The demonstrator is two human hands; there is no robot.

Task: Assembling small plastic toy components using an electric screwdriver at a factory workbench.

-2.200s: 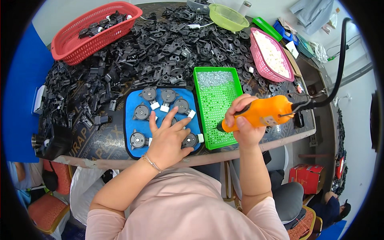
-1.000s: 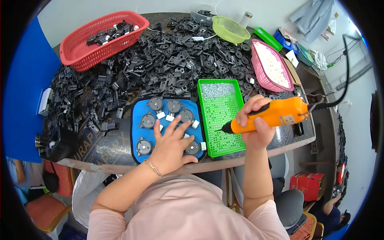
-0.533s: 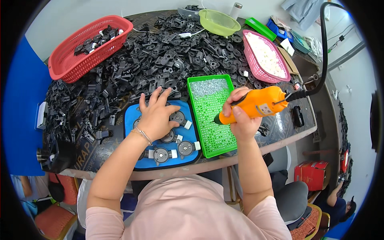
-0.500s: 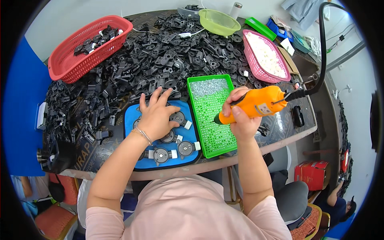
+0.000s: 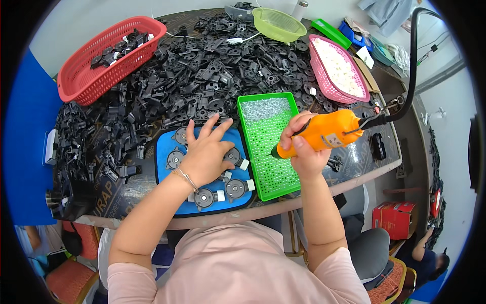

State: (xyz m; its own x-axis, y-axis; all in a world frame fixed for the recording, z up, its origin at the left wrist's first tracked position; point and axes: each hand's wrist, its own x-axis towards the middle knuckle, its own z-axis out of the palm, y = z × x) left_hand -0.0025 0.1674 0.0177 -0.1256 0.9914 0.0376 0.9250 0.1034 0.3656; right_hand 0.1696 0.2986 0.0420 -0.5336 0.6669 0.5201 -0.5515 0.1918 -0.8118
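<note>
My left hand (image 5: 206, 154) is spread over a blue mat (image 5: 167, 144), fingers apart. Several round black plastic parts with white tabs lie on the mat around it, among them one part (image 5: 235, 188) near the front right and another (image 5: 204, 198) by my wrist; my palm hides some. My right hand (image 5: 306, 152) is wrapped round an orange electric screwdriver (image 5: 329, 130), its dark nose pointing left above a green perforated tray (image 5: 271, 177). Small silvery screws (image 5: 263, 110) are heaped at the tray's far end.
A large pile of black plastic parts (image 5: 202, 71) covers the table's back. Beyond it stand a red basket (image 5: 81, 83), a yellow-green bowl (image 5: 278, 25) and a pink basket (image 5: 324, 76) of small white pieces. The screwdriver's black cable (image 5: 412, 61) hangs at the right.
My left hand has shifted a little to the right over the mat, uncovering black parts at its left side. My right hand and the screwdriver have barely moved.
</note>
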